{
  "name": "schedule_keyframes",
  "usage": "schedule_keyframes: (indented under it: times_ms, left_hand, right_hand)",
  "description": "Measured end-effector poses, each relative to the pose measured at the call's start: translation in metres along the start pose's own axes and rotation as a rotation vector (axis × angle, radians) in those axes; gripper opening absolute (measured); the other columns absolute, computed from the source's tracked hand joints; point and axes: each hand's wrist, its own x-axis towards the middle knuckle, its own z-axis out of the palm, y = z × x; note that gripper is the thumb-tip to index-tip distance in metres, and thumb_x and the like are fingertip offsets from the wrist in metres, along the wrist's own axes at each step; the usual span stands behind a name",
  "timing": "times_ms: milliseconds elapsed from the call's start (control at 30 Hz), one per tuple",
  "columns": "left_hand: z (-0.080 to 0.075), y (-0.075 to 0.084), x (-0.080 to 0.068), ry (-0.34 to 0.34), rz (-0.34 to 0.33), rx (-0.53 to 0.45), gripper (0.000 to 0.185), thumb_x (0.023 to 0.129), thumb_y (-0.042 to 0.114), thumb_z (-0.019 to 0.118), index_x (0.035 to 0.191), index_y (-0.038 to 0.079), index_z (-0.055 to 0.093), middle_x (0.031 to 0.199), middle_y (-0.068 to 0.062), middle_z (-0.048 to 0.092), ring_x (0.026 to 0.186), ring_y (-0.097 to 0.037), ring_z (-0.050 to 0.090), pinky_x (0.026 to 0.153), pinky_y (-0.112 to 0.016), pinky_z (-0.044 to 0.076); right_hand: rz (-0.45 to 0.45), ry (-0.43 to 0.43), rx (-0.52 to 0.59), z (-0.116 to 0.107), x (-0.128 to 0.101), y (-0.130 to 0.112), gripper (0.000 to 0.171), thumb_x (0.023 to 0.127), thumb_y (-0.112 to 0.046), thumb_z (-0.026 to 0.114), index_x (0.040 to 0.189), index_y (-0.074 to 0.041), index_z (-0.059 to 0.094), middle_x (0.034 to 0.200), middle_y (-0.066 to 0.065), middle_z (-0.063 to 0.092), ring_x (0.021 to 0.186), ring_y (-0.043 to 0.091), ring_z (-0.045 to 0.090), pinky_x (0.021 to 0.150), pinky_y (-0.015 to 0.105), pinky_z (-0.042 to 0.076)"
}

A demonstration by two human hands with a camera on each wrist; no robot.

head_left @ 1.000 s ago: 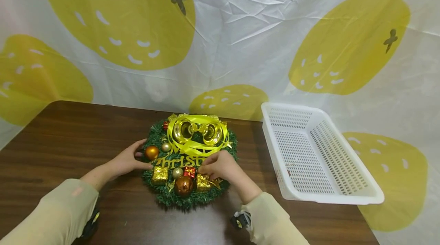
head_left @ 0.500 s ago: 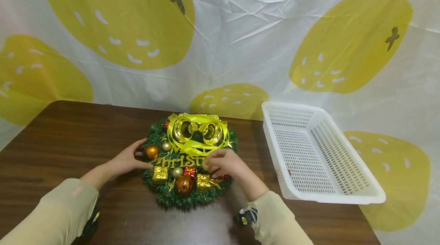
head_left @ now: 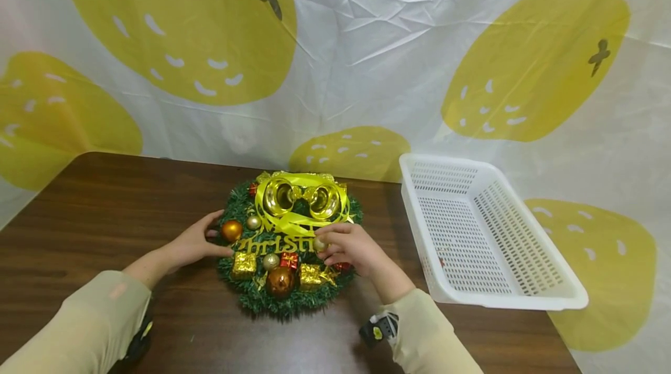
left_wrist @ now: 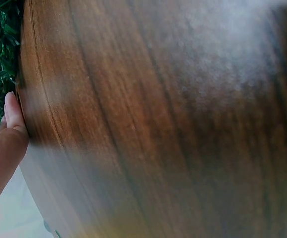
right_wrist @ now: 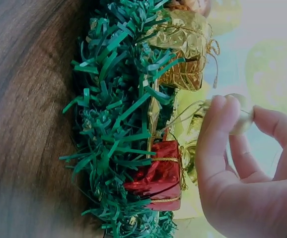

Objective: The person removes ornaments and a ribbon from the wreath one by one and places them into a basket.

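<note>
A green Christmas wreath [head_left: 283, 307] lies on the table, with two gold bells [head_left: 322, 202] and yellow ribbon [head_left: 293, 225] at its far side. My right hand [head_left: 356, 250] is above the wreath's near right part. Its thumb and fingers pinch a small gold bauble [right_wrist: 243, 119], whose thin cord runs down into the wreath. Beside that cord sit a red gift box [right_wrist: 166, 176] and a gold gift box [right_wrist: 180, 37]. At the wreath's left edge rests my left hand [head_left: 191, 243], its thumb extended against the greenery [left_wrist: 2, 44]; its other fingers are partly hidden.
To the right, a white perforated basket [head_left: 461, 246] stands with a tiny red bit inside. An orange bauble [head_left: 231, 231] and a brown bauble [head_left: 280, 282] decorate the wreath. Behind the brown table [head_left: 131, 199] hangs a white curtain [head_left: 367, 71] with yellow fruit prints.
My right hand has shifted right and slightly away, drawing the gold bauble along from beside the small red gift box near the brown bauble. The left hand keeps its place.
</note>
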Motion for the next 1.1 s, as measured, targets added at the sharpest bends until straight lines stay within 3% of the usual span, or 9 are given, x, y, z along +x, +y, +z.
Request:
schedule_keyframes:
  times_ms: [167,433,700,933,1100]
  left_hand:
    - [0.0,0.0,0.0,0.005,-0.001,0.002,0.104,0.08,0.027,0.074,0.15,0.0,0.002,0.149,-0.034,0.012,0.129,-0.049,0.029,0.097,-0.058,0.039]
    - [0.0,-0.001,0.001,-0.003,-0.007,0.001,0.104,0.081,0.027,0.074,0.15,0.001,0.0,0.149,-0.035,0.009,0.13,-0.051,0.027,0.097,-0.06,0.038]
    - [0.0,-0.001,0.001,-0.01,-0.012,0.002,0.105,0.081,0.029,0.073,0.15,0.001,-0.001,0.149,-0.036,0.009,0.131,-0.051,0.025,0.097,-0.06,0.037]
    - [0.0,-0.002,0.001,-0.011,-0.008,0.004,0.105,0.081,0.028,0.073,0.15,0.001,-0.001,0.149,-0.036,0.008,0.131,-0.051,0.025,0.098,-0.06,0.037]
    - [0.0,-0.002,0.001,-0.013,-0.006,0.01,0.104,0.082,0.028,0.073,0.15,0.001,-0.001,0.149,-0.036,0.008,0.131,-0.051,0.025,0.097,-0.06,0.037]
  right_hand:
    - [-0.021,-0.009,0.041,-0.002,-0.001,-0.002,0.039,0.093,-0.01,0.05,0.127,0.01,0.051,0.085,-0.001,0.062,0.071,0.009,0.064,0.062,0.021,0.053]
    - [-0.06,-0.036,0.048,-0.004,-0.002,-0.005,0.045,0.089,-0.004,0.057,0.131,0.01,0.047,0.091,0.0,0.062,0.08,0.012,0.062,0.073,0.028,0.056]
    - [-0.093,0.0,0.014,-0.007,-0.002,-0.007,0.04,0.089,-0.004,0.058,0.125,0.012,0.052,0.116,0.015,0.062,0.092,0.013,0.064,0.088,0.038,0.053]
    - [-0.121,-0.03,0.049,-0.012,-0.009,-0.014,0.04,0.089,0.0,0.057,0.125,0.016,0.049,0.096,-0.002,0.066,0.088,0.012,0.066,0.091,0.038,0.051]
    - [-0.133,-0.033,0.046,-0.015,-0.013,-0.02,0.042,0.088,0.0,0.057,0.126,0.016,0.048,0.093,-0.003,0.067,0.084,0.011,0.067,0.088,0.033,0.053]
